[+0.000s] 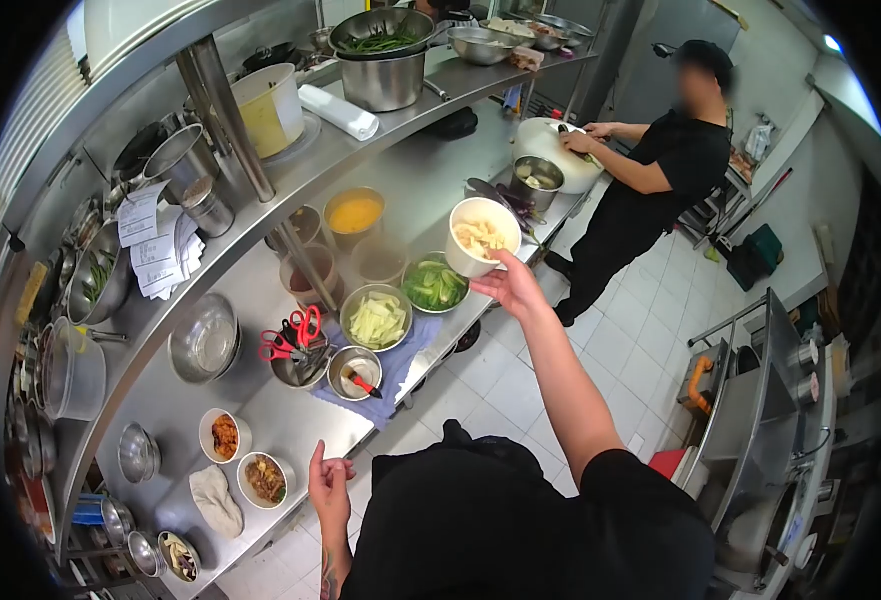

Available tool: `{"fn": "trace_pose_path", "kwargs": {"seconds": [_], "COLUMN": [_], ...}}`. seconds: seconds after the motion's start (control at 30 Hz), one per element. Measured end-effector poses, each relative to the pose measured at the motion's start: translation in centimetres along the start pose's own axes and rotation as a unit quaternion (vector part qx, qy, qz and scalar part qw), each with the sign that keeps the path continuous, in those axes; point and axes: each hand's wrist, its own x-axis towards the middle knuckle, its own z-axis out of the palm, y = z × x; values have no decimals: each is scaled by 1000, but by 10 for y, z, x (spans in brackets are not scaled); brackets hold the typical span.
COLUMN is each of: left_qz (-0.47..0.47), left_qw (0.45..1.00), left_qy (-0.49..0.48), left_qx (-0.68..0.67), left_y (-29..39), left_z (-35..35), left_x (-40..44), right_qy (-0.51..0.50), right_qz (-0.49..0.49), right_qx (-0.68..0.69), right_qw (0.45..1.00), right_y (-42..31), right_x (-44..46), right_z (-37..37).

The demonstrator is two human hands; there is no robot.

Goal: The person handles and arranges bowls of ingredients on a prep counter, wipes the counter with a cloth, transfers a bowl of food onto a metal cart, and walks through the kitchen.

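White cup (pixel 472 263), gripped in the right hand (pixel 513 287), is best held level; beside the bench edge (pixel 339 448), the left hand (pixel 332 487) is half-open, empty.

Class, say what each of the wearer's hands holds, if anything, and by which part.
The right hand holds a round white tub of pale pieces by its near side, thumb close to the rim, fingers lower. The left hand holds nothing.

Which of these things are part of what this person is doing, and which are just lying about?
Part of it:
- white tub in the right hand
- probably the similar tubs of reddish food and brownish food

Apparently just lying about:
- red-handled scissors
- crumpled pale cloth
- white roll
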Motion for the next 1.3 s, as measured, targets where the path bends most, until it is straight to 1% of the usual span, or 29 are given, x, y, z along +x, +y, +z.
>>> {"fn": "trace_pose_path", "kwargs": {"seconds": [0.07,0.1,0.13,0.2,0.23,0.27,0.33,0.37,0.47,0.5,0.53,0.6,0.63,0.67,0.77,0.87,0.93,0.97,1.0,1.03,1.07,1.1,1.13,1.17,1.2,1.27,1.3], "left_qz": [-5,2,11,18,21,22,30,29,28,22,14,16,19,16,16,25,75,72,121,168,165,199,229,288,286,339,330], "left_qw": [1000,1000,999,999,999,999,998,998,998,998,998,998,998,999,999,999,994,994,975,940,942,899,844,798,798,717,714], "left_qy": [19,26,34,40,45,46,52,55,49,52,54,52,51,48,46,29,-25,-26,-70,-112,-108,-176,-243,-295,-293,-416,-414], "left_qx": [-6,-7,-8,-6,-3,-4,-16,-14,-8,-2,6,9,9,12,7,29,72,72,174,273,272,348,419,441,442,445,457], "left_y": [5,6,8,15,16,15,10,8,6,5,5,3,4,4,12,28,36,44,55,67,82,97,105,105,107,111,114], "left_z": [2,3,4,6,7,8,7,6,5,4,3,-1,-3,-5,-4,1,2,2,-1,-2,-1,0,-2,-4,-6,-8,-8], "left_x": [-4,-5,-6,-8,-8,-8,-10,-13,-17,-18,-19,-16,-15,-14,-5,3,10,15,19,22,24,25,26,26,24,20,20], "right_qy": [61,77,74,110,79,78,112,101,76,87,90,112,124,128,90,91,94,83,69,73,69,74,80,86,83,68,74], "right_qz": [-7,-43,-44,-101,-93,-94,-93,-127,-109,-102,-101,-117,-121,-119,-119,-130,-133,-144,-155,-167,-164,-151,-137,-130,-127,-135,-142], "right_qx": [50,80,78,-79,-73,-73,4,-56,-65,-33,-31,-34,-70,-68,-31,4,-5,-16,-29,-41,-44,-61,-76,-97,-97,-135,-126], "right_qw": [997,993,993,986,990,990,989,985,989,990,990,986,982,982,988,987,987,986,985,982,983,984,984,983,984,979,979], "right_y": [-10,-13,-13,-10,-11,-18,-24,-20,-21,-24,-20,-10,-9,-7,0,4,4,2,-1,-4,-5,-6,-6,-5,-5,-4,-1], "right_x": [20,29,31,37,53,54,53,48,39,32,34,44,32,29,24,19,15,13,11,11,12,12,12,9,5,-7,-13], "right_z": [-4,-7,-3,7,-9,-13,-15,-11,-12,-15,-20,-32,-23,-26,-32,-33,-31,-28,-25,-22,-21,-20,-17,-12,-7,-1,4]}}
